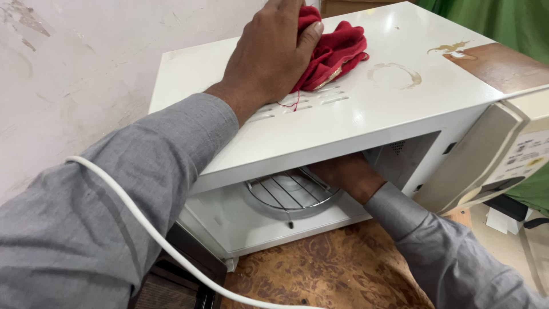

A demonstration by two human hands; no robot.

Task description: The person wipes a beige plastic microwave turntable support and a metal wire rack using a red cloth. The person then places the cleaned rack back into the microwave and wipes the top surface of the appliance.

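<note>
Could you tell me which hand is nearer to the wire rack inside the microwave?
The right hand: it reaches inside the microwave, beside the wire rack. The left hand presses a red cloth on top.

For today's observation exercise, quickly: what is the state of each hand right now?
Left hand: closed on the red cloth, pressing it on the microwave top.
Right hand: inside the microwave by the wire rack; its grip cannot be told.

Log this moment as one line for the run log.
left hand: pressing red cloth on white microwave top | right hand: inside the cavity by wire rack | door: open
</note>
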